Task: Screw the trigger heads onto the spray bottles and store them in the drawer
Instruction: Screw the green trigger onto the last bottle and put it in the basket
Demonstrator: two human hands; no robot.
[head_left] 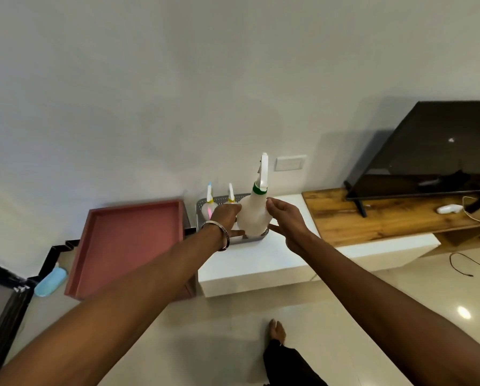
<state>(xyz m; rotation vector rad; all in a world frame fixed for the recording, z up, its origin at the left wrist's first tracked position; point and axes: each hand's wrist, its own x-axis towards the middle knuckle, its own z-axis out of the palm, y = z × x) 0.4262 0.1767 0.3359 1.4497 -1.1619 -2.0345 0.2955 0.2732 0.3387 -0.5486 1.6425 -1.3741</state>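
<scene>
A white spray bottle (pixel 252 215) with a green collar and a white trigger head (pixel 263 169) stands upright at the front of a grey perforated basket (pixel 201 204) on the white cabinet top (pixel 275 254). My left hand (pixel 226 217) grips the bottle's body from the left. My right hand (pixel 284 215) hovers just right of it, fingers curled and apart, holding nothing. Two more bottles stand in the basket behind: one with a blue-tipped head (pixel 209 195), one with a yellow-collared head (pixel 231 194).
An open pink drawer (pixel 127 240) lies left of the cabinet. A light blue object (pixel 50 280) rests beside it on the floor. A wooden shelf (pixel 386 218) to the right carries a black TV (pixel 428 151), a white remote (pixel 449 209) and cables. My foot (pixel 276 330) stands below.
</scene>
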